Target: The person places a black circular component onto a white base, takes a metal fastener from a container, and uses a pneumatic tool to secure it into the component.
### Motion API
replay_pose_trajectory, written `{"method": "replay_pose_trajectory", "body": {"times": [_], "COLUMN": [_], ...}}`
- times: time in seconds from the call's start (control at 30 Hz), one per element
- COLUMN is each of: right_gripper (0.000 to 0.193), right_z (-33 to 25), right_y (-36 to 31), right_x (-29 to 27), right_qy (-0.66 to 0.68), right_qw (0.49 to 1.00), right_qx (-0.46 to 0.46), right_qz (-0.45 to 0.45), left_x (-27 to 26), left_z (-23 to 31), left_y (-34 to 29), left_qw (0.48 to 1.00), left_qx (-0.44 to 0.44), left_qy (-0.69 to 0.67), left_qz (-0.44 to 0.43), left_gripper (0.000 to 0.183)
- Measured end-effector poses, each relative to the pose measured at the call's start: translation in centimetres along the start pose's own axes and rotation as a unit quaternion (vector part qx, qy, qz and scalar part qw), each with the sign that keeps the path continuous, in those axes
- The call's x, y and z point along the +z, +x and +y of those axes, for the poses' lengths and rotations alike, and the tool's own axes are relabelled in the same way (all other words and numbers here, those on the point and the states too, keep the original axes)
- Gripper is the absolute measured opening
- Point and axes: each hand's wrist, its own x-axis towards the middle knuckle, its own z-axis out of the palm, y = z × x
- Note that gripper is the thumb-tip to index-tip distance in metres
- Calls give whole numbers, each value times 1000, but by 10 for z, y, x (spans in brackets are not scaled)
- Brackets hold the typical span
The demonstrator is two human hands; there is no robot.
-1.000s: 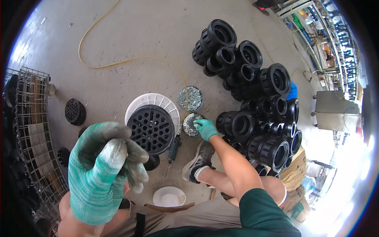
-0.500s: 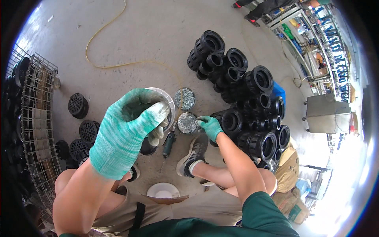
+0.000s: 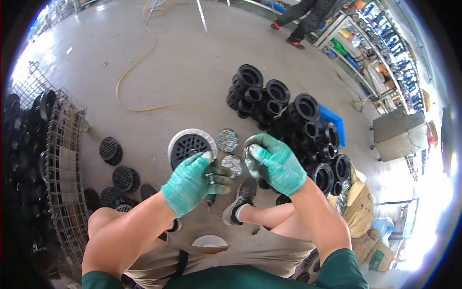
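Note:
My left hand (image 3: pixel 195 180), in a mint-green glove with grey fingers, is half curled beside a black round grate (image 3: pixel 186 144) framed by a white ring (image 3: pixel 172 139). A small metal bolt (image 3: pixel 211 179) lies against its fingers. My right hand (image 3: pixel 276 161), gloved alike, has its fingers bunched together; whatever they hold is hidden. Between the hands stand two round containers, one full of bolts (image 3: pixel 227 140), the other full of pale nuts or washers (image 3: pixel 232 165). A dark power screwdriver (image 3: pixel 211 199) is on the floor, partly behind my left hand.
Stacked black ribbed pipe fittings (image 3: pixel 305 108) crowd the right, with a blue crate (image 3: pixel 333 124) behind. At left are loose black grates (image 3: pixel 124 178) and a wire cage (image 3: pixel 67 183). A yellow hose (image 3: pixel 137 62) crosses the floor. Another person's legs (image 3: pixel 301 21) stand at the far right.
My right hand has come up and away from the container of nuts or washers. My left hand has lowered and turned, bringing the bolt and the grate into sight. The view has shifted too.

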Motion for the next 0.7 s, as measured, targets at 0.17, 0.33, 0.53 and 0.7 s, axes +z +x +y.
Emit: {"method": "replay_pose_trajectory", "body": {"times": [0.17, 0.33, 0.53, 0.7], "right_gripper": [13, 13, 15, 15], "right_z": [-16, 2, 11, 8], "right_y": [-6, -5, 7, 22], "right_x": [53, 70, 64, 50], "right_qy": [-84, -254, -218, -178], "right_qw": [995, 955, 959, 968], "right_qx": [-43, -150, -177, -179], "right_qz": [-31, -26, -32, -20], "left_x": [-2, -6, -13, -25], "left_z": [-7, -9, -6, 1], "left_y": [5, 6, 7, 9], "left_qw": [994, 997, 995, 993], "left_qx": [-36, -11, -9, 10], "left_qy": [-52, -63, -84, -98], "left_qz": [-86, -30, -46, -71], "left_gripper": [29, 29, 33, 29]}}
